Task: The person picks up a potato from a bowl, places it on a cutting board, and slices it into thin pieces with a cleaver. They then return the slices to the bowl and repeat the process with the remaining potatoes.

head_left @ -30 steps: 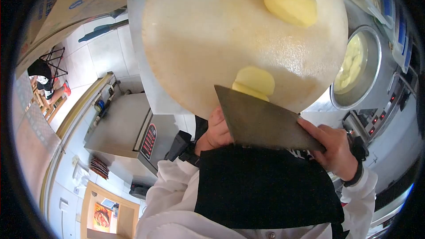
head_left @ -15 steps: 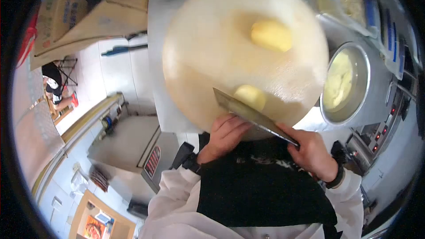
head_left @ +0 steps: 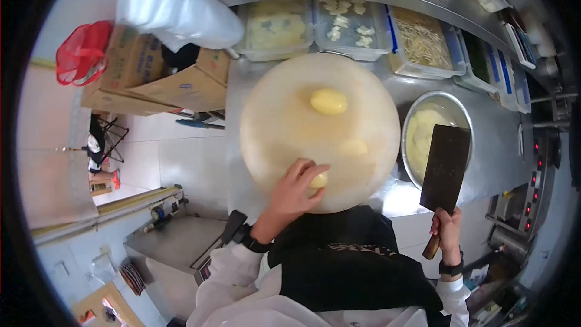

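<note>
On the round cutting board (head_left: 284,103) a whole peeled potato (head_left: 328,102) lies toward the back. A flat pale slice (head_left: 354,147) rests nearer the middle. My left hand (head_left: 295,191) is at the board's front edge, its fingers curled round a small potato piece (head_left: 319,180). My right hand (head_left: 446,230) grips the handle of a broad cleaver (head_left: 446,166), held off the board at the right with its blade over the rim of a metal bowl (head_left: 467,115). Pale yellow pieces (head_left: 420,130) sit in liquid inside that bowl.
Plastic tubs of food, one with white florets (head_left: 351,24) and one with sprouts (head_left: 423,42), line the back of the steel counter (head_left: 496,151). A cardboard box (head_left: 181,85) and red bag (head_left: 83,54) are at the left. Beyond, a person's leg shows.
My right hand has carried the cleaver off the board to the right, beside the bowl. My left hand is now on the potato piece. A flat slice shows on the board, and the view has shifted.
</note>
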`<state>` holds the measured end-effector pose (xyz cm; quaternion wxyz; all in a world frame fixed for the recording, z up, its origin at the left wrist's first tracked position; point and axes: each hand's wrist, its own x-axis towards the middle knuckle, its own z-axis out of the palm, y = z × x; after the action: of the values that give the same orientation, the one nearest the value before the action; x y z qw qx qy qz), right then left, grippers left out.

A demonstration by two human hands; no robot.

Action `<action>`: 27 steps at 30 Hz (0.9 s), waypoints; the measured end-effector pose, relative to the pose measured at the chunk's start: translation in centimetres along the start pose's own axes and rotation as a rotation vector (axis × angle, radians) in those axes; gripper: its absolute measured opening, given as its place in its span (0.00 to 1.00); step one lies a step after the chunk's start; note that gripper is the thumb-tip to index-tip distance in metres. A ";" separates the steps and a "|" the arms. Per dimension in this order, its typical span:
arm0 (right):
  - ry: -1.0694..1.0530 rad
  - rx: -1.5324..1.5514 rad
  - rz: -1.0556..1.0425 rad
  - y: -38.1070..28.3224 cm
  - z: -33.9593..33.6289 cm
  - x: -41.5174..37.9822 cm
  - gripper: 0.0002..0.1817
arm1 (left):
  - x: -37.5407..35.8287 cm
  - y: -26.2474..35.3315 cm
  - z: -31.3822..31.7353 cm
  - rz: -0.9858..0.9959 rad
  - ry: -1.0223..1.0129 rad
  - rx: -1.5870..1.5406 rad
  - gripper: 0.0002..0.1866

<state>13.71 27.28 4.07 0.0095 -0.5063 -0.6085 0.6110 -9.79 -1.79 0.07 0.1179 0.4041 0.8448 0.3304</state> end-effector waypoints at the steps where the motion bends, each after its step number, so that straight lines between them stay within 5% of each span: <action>1: -0.032 0.021 -0.022 0.3 0.2 -0.2 0.05 | 0.3 0.6 0.1 -0.089 0.057 -0.179 0.28; 6: -0.213 -0.053 -0.002 0.0 3.2 -1.4 0.07 | -1.1 -0.2 2.2 -0.377 0.030 -0.661 0.23; 8: -0.230 -0.136 0.008 0.5 4.0 -1.5 0.06 | -2.3 -2.2 3.8 -0.224 0.259 -0.234 0.22; 11: -0.405 -0.365 -0.068 -1.4 6.0 -2.0 0.05 | -2.5 -2.3 1.3 -0.258 0.383 0.154 0.22; 17: -0.580 -0.371 -0.008 -2.3 9.2 -0.6 0.05 | -2.6 -12.9 1.3 -0.550 0.690 -0.148 0.26; 19: -0.490 -0.262 0.055 -2.0 7.8 -0.4 0.05 | -1.7 -14.5 0.7 -0.600 0.698 -0.350 0.27; 21: -0.294 -0.066 0.117 -0.8 5.2 0.1 0.05 | -0.7 -14.2 -0.4 -0.734 0.468 -0.827 0.28; 27: 0.068 -0.009 -0.010 1.0 -1.9 0.3 0.04 | -0.3 -12.5 -0.3 -0.741 0.540 -1.018 0.27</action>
<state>15.39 28.56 3.64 0.0311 -0.5238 -0.6132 0.5905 -17.25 -7.86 -7.87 0.1835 -0.1140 0.6666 0.7135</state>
